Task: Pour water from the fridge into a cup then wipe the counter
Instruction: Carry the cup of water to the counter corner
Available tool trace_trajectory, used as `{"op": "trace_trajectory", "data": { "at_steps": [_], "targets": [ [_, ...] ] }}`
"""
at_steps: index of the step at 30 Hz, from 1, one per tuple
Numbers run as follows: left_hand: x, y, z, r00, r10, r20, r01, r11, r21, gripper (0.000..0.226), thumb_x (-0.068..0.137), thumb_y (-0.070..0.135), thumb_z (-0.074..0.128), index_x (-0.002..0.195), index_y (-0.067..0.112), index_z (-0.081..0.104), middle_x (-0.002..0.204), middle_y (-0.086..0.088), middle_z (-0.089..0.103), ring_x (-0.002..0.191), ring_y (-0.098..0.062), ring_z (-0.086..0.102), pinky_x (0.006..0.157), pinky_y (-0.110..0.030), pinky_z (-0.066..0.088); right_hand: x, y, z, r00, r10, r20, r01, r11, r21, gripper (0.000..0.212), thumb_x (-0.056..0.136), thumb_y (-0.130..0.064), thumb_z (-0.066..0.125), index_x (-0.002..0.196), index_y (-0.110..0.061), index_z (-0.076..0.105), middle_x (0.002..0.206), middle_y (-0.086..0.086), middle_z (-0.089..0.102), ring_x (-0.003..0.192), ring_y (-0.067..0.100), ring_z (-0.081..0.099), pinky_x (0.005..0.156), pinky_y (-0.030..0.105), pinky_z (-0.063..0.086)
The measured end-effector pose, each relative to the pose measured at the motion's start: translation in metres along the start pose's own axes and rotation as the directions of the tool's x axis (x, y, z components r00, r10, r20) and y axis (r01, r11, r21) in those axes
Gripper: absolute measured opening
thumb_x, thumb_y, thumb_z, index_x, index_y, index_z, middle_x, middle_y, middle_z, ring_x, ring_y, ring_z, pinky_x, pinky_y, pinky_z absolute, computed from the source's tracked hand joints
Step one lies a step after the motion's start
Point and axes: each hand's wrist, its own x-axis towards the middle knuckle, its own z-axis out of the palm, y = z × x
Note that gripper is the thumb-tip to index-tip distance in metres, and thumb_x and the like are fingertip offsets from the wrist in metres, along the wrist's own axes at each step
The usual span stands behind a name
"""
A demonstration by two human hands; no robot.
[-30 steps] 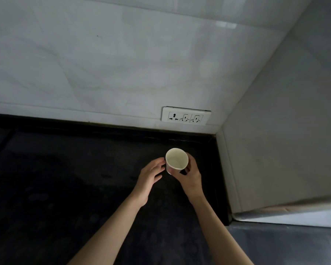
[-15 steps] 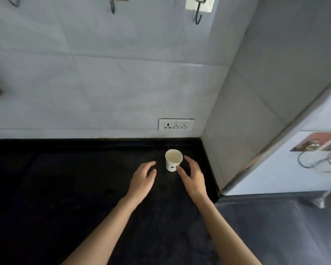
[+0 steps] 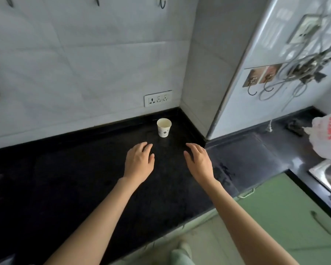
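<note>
A small white paper cup (image 3: 164, 128) with a dark flower print stands upright on the black counter (image 3: 69, 180), close to the back corner by the tiled wall. My left hand (image 3: 139, 161) hovers palm down over the counter, a little in front and left of the cup, fingers relaxed and holding nothing. My right hand (image 3: 199, 160) is level with it, in front and right of the cup, fingers loosely spread and empty. Neither hand touches the cup. No fridge is in view.
A wall socket (image 3: 157, 98) sits just behind the cup. A tiled pillar (image 3: 208, 73) closes the corner on the right. Beyond it the counter continues with a plastic bag (image 3: 327, 136) and a steel sink (image 3: 329, 175). Hooks and cables (image 3: 302, 71) hang on the right wall. Green cabinet fronts (image 3: 287, 211) lie below.
My right hand has let go of the cup, which now stands alone on the counter. Both hands have drawn back toward me, and the view has swung right and pulled back.
</note>
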Motion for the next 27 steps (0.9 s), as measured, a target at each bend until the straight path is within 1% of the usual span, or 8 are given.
{"op": "trace_trajectory", "data": {
  "at_steps": [4, 8, 14, 16, 19, 21, 23, 27],
  "targets": [
    [-0.024, 0.011, 0.006, 0.997, 0.068, 0.045, -0.069, 0.997, 0.019, 0.038, 0.089, 0.018, 0.064, 0.124, 0.003, 0.062, 0.125, -0.016, 0.062, 0.115, -0.032, 0.059, 0.093, -0.047, 0.05, -0.044, 0.003, -0.006, 0.998, 0.045, -0.044, -0.048, 0.996, -0.069, 0.035, 0.097, -0.026, 0.053, 0.127, -0.009, 0.058, 0.126, 0.007, 0.061, 0.121, 0.028, 0.053, 0.098, 0.037, 0.042],
    [-0.042, 0.032, 0.011, 0.988, 0.143, 0.066, -0.144, 0.99, 0.011, 0.036, 0.088, 0.018, 0.066, 0.12, 0.003, 0.064, 0.122, -0.016, 0.064, 0.112, -0.033, 0.06, 0.09, -0.049, 0.05, -0.082, 0.007, -0.014, 0.994, 0.061, -0.091, -0.071, 0.991, -0.109, 0.032, 0.096, -0.024, 0.055, 0.122, -0.007, 0.062, 0.121, 0.008, 0.064, 0.116, 0.029, 0.056, 0.097, 0.038, 0.044],
    [-0.067, 0.073, 0.021, 0.958, 0.274, 0.089, -0.275, 0.962, -0.009, 0.035, 0.086, 0.018, 0.067, 0.118, 0.003, 0.065, 0.12, -0.016, 0.064, 0.111, -0.034, 0.06, 0.089, -0.049, 0.049, -0.14, 0.018, -0.041, 0.965, 0.106, -0.241, -0.136, 0.984, -0.112, 0.026, 0.09, -0.017, 0.062, 0.112, -0.004, 0.066, 0.11, 0.008, 0.068, 0.106, 0.029, 0.06, 0.091, 0.039, 0.048],
    [-0.079, 0.089, 0.024, 0.945, 0.312, 0.096, -0.311, 0.95, -0.024, 0.035, 0.086, 0.018, 0.067, 0.117, 0.003, 0.065, 0.119, -0.016, 0.065, 0.11, -0.035, 0.06, 0.088, -0.049, 0.049, -0.162, 0.023, -0.05, 0.953, 0.142, -0.266, -0.175, 0.979, -0.104, 0.028, 0.092, -0.022, 0.057, 0.113, -0.005, 0.066, 0.111, 0.008, 0.067, 0.107, 0.029, 0.059, 0.092, 0.041, 0.049],
    [-0.101, 0.115, 0.028, 0.929, 0.354, 0.103, -0.35, 0.935, -0.061, 0.035, 0.086, 0.018, 0.066, 0.118, 0.003, 0.065, 0.121, -0.016, 0.064, 0.114, -0.035, 0.058, 0.092, -0.05, 0.047, -0.201, 0.032, -0.065, 0.94, 0.203, -0.274, -0.239, 0.965, -0.108, 0.04, 0.094, -0.033, 0.046, 0.117, -0.006, 0.064, 0.116, 0.007, 0.065, 0.113, 0.029, 0.057, 0.095, 0.042, 0.047],
    [-0.121, 0.134, 0.029, 0.915, 0.384, 0.123, -0.376, 0.923, -0.084, 0.036, 0.088, 0.019, 0.063, 0.121, 0.004, 0.063, 0.125, -0.016, 0.062, 0.118, -0.035, 0.055, 0.096, -0.051, 0.044, -0.23, 0.035, -0.076, 0.925, 0.24, -0.296, -0.286, 0.95, -0.124, 0.038, 0.093, -0.03, 0.05, 0.119, -0.006, 0.063, 0.118, 0.009, 0.065, 0.115, 0.029, 0.056, 0.098, 0.042, 0.046],
    [-0.143, 0.153, 0.028, 0.898, 0.417, 0.141, -0.405, 0.908, -0.104, 0.037, 0.091, 0.021, 0.058, 0.123, 0.005, 0.062, 0.127, -0.015, 0.061, 0.121, -0.035, 0.053, 0.099, -0.051, 0.041, -0.26, 0.037, -0.089, 0.899, 0.273, -0.341, -0.331, 0.935, -0.125, 0.035, 0.091, -0.025, 0.054, 0.118, -0.004, 0.064, 0.116, 0.01, 0.065, 0.114, 0.031, 0.056, 0.098, 0.041, 0.046],
    [-0.188, 0.189, 0.026, 0.841, 0.514, 0.171, -0.494, 0.857, -0.147, 0.044, 0.086, 0.027, 0.041, 0.114, 0.004, 0.066, 0.119, -0.016, 0.065, 0.112, -0.036, 0.058, 0.092, -0.049, 0.045, -0.32, 0.04, -0.115, 0.843, 0.359, -0.4, -0.438, 0.89, -0.123, 0.037, 0.09, -0.026, 0.053, 0.118, -0.003, 0.064, 0.118, 0.012, 0.065, 0.118, 0.034, 0.054, 0.102, 0.043, 0.044]
  ]
}}
